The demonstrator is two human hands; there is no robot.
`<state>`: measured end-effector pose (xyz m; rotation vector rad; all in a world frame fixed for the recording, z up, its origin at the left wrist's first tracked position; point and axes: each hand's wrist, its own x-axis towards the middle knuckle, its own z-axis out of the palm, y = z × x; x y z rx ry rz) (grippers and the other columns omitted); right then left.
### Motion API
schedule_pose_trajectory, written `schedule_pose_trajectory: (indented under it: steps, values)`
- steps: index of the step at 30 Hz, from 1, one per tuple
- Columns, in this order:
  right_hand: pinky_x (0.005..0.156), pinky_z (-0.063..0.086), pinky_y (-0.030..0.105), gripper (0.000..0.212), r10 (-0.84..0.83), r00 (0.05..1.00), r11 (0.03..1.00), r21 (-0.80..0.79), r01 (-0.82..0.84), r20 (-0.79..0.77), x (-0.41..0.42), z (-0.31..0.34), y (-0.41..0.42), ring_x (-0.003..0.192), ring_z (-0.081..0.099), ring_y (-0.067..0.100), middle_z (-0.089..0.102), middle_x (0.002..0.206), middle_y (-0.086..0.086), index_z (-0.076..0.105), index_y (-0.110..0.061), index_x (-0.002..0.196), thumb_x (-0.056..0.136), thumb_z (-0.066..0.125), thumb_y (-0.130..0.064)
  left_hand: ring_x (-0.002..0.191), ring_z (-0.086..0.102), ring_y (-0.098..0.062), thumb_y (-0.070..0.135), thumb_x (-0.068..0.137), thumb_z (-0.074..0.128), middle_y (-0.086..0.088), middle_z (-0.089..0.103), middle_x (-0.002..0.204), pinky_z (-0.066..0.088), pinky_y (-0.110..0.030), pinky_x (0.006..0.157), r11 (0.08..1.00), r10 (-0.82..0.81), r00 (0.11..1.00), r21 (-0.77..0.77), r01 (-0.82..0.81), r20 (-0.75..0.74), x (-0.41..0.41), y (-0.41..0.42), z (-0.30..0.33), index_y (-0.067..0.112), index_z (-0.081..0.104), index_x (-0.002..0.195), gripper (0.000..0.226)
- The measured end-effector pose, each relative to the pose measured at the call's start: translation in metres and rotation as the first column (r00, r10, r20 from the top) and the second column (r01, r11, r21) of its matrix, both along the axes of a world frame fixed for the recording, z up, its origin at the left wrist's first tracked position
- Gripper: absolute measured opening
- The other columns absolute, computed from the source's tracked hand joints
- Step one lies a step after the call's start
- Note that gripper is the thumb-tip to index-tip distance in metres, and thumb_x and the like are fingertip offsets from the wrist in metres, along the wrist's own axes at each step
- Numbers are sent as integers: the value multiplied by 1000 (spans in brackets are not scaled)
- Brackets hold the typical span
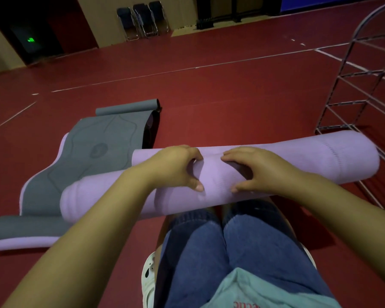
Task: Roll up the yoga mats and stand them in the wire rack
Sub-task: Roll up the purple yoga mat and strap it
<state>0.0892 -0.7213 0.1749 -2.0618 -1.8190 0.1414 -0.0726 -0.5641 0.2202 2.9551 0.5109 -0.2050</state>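
Both hands are gripping the rolled purple mat (276, 158), which is lying across the floor just past my knees (211, 232). My left hand (176, 167) and right hand (251, 168) are curling over its middle, fingers on top and thumbs pressing the near side. Beyond my left hand, a grey mat (93, 152) is lying half unrolled. Past my right hand, the wire rack (365, 85) is standing on the red floor (231, 96).
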Motion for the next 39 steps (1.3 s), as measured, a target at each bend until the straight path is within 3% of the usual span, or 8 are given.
schedule_pose_trajectory:
  steps: [5, 8, 12, 16, 19, 24, 33, 39]
  values:
    - [93, 33, 17, 76, -7, 1000, 1000, 0, 7, -28, 8, 3, 12, 117, 52, 15, 56, 129, -2, 56, -19, 129, 63, 85, -40, 115, 50, -20, 49, 71, 77, -1, 54, 128, 38, -27, 93, 999, -3, 1000, -38, 2, -15, 2, 8, 3, 20, 47, 136, 78]
    - [88, 32, 16, 71, -7, 998, 1000, -31, 5, -56, 17, 8, 20, 117, 52, 14, 57, 128, -4, 57, -22, 128, 64, 84, -39, 115, 50, -22, 52, 70, 76, -5, 49, 129, 37, -27, 93, 997, 6, 1000, 81, -4, -30, -7, 8, -2, 21, 37, 144, 89]
    - [91, 34, 20, 70, 21, 999, 995, -95, -25, -40, 25, 13, 30, 116, 52, 14, 56, 129, -4, 56, -24, 129, 67, 82, -41, 124, 45, -26, 64, 59, 75, -6, 40, 139, 40, -40, 100, 970, -6, 1000, 244, 12, -24, -22, 7, -22, 23, 18, 149, 114]
    - [96, 36, 24, 94, 48, 998, 981, -189, -38, 47, 20, 12, 32, 119, 47, 14, 48, 133, -5, 43, -23, 136, 57, 85, -50, 120, 47, -28, 67, 54, 73, -8, 43, 134, 42, -44, 95, 940, -1, 999, 340, 12, -32, -16, 10, -32, 20, 15, 149, 120]
    - [101, 33, 34, 110, 60, 974, 973, -231, -8, 218, 10, 5, 32, 123, 41, 17, 39, 136, -4, 31, -23, 139, 50, 84, -57, 116, 50, -30, 69, 55, 72, -8, 46, 130, 44, -44, 90, 919, 2, 999, 394, 19, -51, -11, 12, -35, 17, 15, 148, 120]
    - [92, 34, 37, 99, 48, 939, 979, -201, 22, 340, 2, 10, 30, 117, 41, 21, 39, 135, -2, 31, -22, 138, 58, 76, -58, 108, 53, -26, 67, 54, 72, -3, 48, 123, 46, -43, 89, 941, 15, 999, 339, -3, -34, -15, 15, -23, 23, 26, 142, 109]
    - [87, 36, 40, 93, -3, 931, 998, -61, 27, 365, -14, 53, -7, 112, 43, 21, 43, 132, -4, 37, -22, 134, 56, 73, -59, 92, 58, -21, 68, 52, 69, 1, 50, 116, 47, -39, 83, 904, -93, 995, 423, 67, 42, -34, -15, 39, 26, 33, 138, 102]
    - [83, 41, 39, 90, 30, 937, 999, -33, -20, 347, -32, 64, -43, 105, 51, 20, 50, 124, -6, 41, -26, 126, 50, 52, -71, 94, 58, -17, 74, 53, 64, 6, 50, 118, 49, -37, 85, 909, -100, 995, 406, 96, -12, -62, -47, 60, 31, 27, 139, 103]
